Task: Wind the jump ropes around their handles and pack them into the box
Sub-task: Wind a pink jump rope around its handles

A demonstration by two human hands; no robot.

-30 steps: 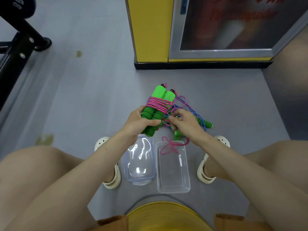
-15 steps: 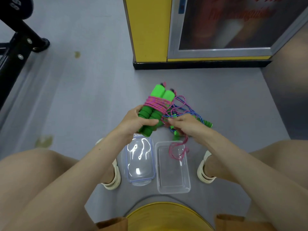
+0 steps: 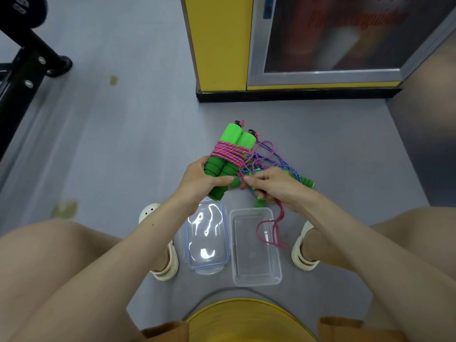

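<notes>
Left hand point(image 3: 201, 177) grips green handles point(image 3: 230, 154); right hand point(image 3: 272, 186) pinches pink rope point(image 3: 270, 225)

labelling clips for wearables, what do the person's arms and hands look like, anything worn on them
The left hand and right hand are bare: no gloves, rings or watch show. The left forearm and right forearm are bare too, with no sleeves, wristbands or bracelets in view.

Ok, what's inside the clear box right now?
No wound rope is packed yet. Only a loose pink rope loop dangles from the right hand over the clear box's far right corner; whether it touches the bottom is unclear. The rest looks bare.
</notes>
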